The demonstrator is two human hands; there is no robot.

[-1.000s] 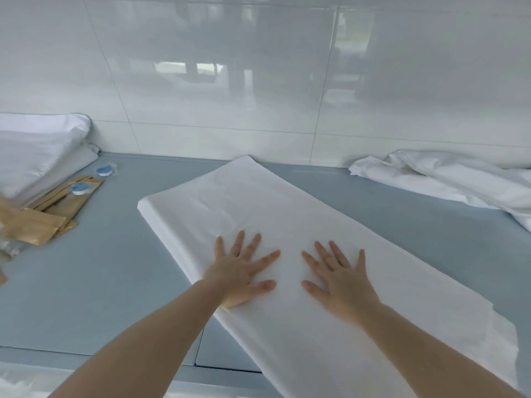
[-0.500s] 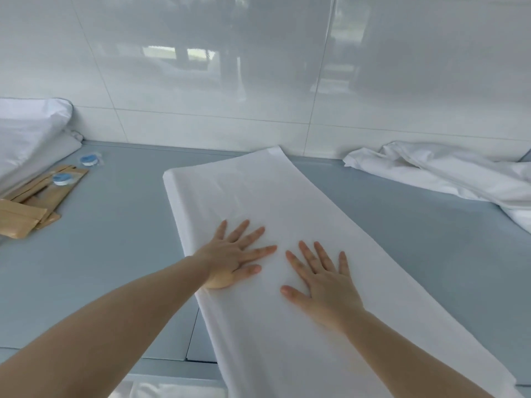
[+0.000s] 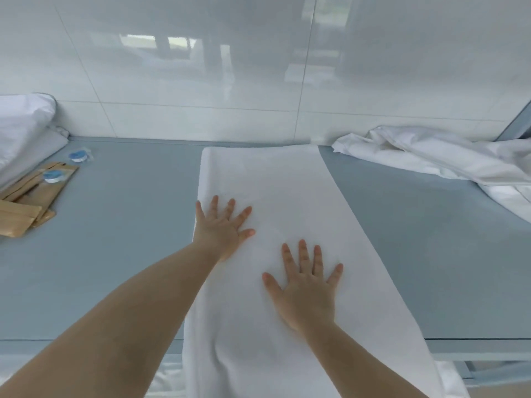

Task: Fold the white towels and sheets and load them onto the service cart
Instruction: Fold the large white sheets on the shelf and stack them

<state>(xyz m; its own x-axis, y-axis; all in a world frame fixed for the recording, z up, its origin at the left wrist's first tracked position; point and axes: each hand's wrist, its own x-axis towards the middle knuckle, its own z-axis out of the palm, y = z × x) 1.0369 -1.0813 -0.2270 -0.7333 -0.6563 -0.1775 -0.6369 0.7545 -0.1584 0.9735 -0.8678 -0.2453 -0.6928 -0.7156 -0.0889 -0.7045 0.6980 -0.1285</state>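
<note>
Hands both flat on folded white sheet [image 3: 275, 179], which lies as a long strip across the blue-grey table [image 3: 129, 254], far end reaching the white tiled wall [image 3: 201, 81], near end hanging over the table's front edge.

L hand [image 3: 222, 231]: fingers straight & spread, palm down, pressing the sheet at its left edge, approx halfway along the strip. Grips nothing.

R hand [image 3: 306, 294]: also palm down, fingers straight & spread, pressing the sheet nearer the person than the L hand, towards the strip's right side. Grips nothing. Hands are apart, not touching each other.

Rel. to the sheet:
- Right of it, w/ bare table between, a crumpled white sheet [image 3: 459, 159] lies in a loose heap against the wall, running off the right frame edge.
- Left of it, well apart, brown paper packets [image 3: 31, 202] lie in a fanned stack near the table's left end.
- One round blue-capped item in clear wrap [image 3: 52, 176] sits on the packets; another like it [image 3: 77, 156] lies on the table just beyond them, closer to the wall. Can't tell what they are.
- Further left, white pillow or bundled linen [image 3: 20, 124] against the wall, cut off by the frame edge.
</note>
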